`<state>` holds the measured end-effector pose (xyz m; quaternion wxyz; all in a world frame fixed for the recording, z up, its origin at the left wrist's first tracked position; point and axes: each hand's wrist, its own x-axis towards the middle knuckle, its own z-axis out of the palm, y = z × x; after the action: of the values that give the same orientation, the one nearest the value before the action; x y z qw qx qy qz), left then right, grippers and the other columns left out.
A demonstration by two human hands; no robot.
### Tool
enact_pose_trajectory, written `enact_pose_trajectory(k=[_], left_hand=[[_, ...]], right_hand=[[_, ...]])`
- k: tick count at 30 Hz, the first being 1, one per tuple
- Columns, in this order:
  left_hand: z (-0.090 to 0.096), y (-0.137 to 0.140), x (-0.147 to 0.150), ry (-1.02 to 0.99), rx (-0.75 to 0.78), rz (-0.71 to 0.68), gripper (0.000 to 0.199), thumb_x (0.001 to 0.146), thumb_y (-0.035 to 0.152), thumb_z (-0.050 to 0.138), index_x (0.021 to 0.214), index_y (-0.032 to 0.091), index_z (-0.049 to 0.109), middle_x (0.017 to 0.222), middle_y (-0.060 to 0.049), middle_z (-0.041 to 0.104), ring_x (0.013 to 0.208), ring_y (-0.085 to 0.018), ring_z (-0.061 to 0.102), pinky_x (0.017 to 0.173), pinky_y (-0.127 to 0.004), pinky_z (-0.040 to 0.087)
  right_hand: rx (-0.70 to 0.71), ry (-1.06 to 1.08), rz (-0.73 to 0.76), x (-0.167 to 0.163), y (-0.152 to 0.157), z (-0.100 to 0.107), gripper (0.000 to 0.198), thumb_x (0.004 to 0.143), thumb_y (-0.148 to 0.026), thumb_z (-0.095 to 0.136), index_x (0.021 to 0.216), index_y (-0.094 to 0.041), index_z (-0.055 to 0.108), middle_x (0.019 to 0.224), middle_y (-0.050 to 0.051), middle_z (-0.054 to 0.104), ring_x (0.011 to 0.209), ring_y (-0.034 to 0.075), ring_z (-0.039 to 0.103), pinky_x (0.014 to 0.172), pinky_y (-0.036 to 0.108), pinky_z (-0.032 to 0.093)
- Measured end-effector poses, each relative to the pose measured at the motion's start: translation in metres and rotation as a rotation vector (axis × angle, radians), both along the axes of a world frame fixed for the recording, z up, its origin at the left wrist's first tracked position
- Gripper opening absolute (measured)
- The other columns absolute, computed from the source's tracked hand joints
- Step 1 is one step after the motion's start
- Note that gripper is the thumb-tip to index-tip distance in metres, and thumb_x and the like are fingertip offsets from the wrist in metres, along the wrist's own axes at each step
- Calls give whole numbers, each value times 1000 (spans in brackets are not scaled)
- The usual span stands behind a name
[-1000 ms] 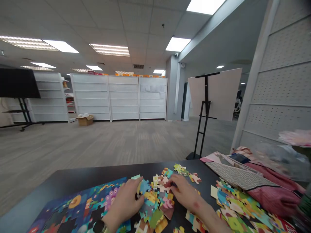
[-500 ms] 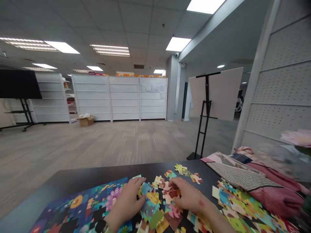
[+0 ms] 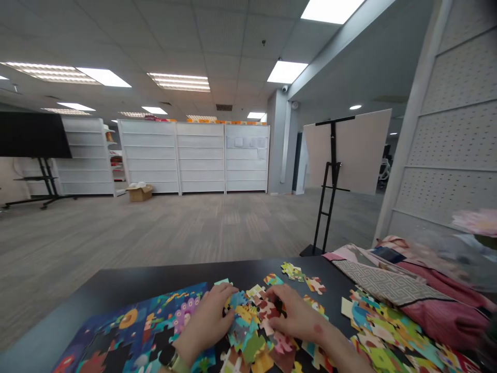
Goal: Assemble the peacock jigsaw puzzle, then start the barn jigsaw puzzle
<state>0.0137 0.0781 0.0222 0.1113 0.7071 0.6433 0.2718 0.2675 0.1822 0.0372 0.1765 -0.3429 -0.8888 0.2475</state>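
Observation:
A heap of loose jigsaw pieces lies on the dark table in front of me. At its left side rests my left hand, thumb and fingers apart, fingertips against the pieces. My right hand is curved over the heap's right side, its thumb and fingers spread around some brown and pink pieces; nothing is visibly gripped. Left of the heap, partly behind my left hand, lies a partly assembled dark blue puzzle with black gaps in it.
More puzzle pieces are piled at the right. Single pieces lie near the far edge. A pink and grey cloth bag sits at the table's right side. Beyond the table stand an easel with a board, white shelves and a cardboard box.
The view has shifted slightly. My right hand has moved a little left over the heap, and pieces beneath it have shifted. My left hand stays at the heap's left side.

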Motion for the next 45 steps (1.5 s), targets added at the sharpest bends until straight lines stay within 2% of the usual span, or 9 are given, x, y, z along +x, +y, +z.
enact_pose_trajectory(k=[4, 8, 14, 17, 21, 25, 32, 40, 45], left_hand=[[1, -2, 8, -6, 35, -73, 40, 87, 24, 52, 126, 23, 65, 135, -9, 62, 128, -25, 53, 112, -38, 38], [4, -7, 22, 20, 60, -126, 36, 87, 29, 57, 121, 23, 68, 135, -10, 61, 130, -30, 50, 112, -44, 38], [25, -31, 61, 74, 138, -289, 36, 85, 29, 63, 121, 28, 67, 138, -8, 61, 132, -31, 47, 115, -49, 32], [32, -43, 95, 98, 109, -432, 50, 79, 38, 72, 128, 32, 63, 142, -6, 58, 134, -33, 46, 119, -51, 25], [24, -49, 139, 158, -17, -553, 93, 65, 61, 83, 147, 37, 47, 154, -9, 47, 139, -42, 40, 119, -59, 23], [14, -49, 156, 151, -11, -478, 77, 77, 56, 75, 146, 37, 49, 153, -8, 48, 139, -40, 40, 117, -58, 26], [19, -46, 161, 92, 32, -291, 54, 88, 45, 62, 139, 27, 58, 144, -9, 56, 135, -33, 46, 116, -47, 32], [9, 10, 212, 15, -21, -59, 64, 89, 48, 67, 140, 15, 53, 141, -16, 58, 131, -32, 52, 112, -46, 38], [4, 40, 233, -33, -122, -54, 36, 95, 38, 67, 125, 18, 62, 132, -9, 60, 120, -28, 59, 103, -53, 47]], right_hand=[[110, 187, -116, 16, 15, 14, 31, 86, -33, 54, 112, -23, 67, 120, 9, 69, 115, 26, 61, 102, 39, 45], [162, 287, -364, 72, 9, 28, 42, 96, -40, 34, 115, -20, 66, 117, 12, 71, 108, 27, 66, 96, 41, 50], [199, 113, -501, 152, -67, -9, 53, 79, -55, 66, 124, -28, 70, 141, 10, 62, 136, 35, 49, 118, 52, 31], [134, 49, -463, 161, -89, -26, 58, 78, -54, 69, 130, -29, 68, 147, 9, 57, 142, 34, 43, 120, 52, 27], [125, 176, -456, 158, -90, -28, 57, 74, -40, 71, 127, -22, 67, 139, 12, 63, 132, 32, 53, 116, 48, 34], [127, 284, -447, 162, -89, -27, 67, 67, -29, 69, 133, -20, 60, 141, 11, 61, 132, 29, 54, 115, 43, 37], [145, 582, -566, 176, -76, -36, 39, 76, -35, 55, 112, -23, 65, 124, 10, 70, 120, 29, 63, 107, 46, 45], [103, 889, -723, 187, -62, -47, 45, 78, -50, 56, 112, -22, 65, 114, 13, 72, 111, 33, 65, 102, 50, 48], [77, 987, -687, 187, -62, -48, 43, 78, -47, 60, 112, -21, 66, 120, 13, 71, 118, 32, 62, 107, 48, 45]])
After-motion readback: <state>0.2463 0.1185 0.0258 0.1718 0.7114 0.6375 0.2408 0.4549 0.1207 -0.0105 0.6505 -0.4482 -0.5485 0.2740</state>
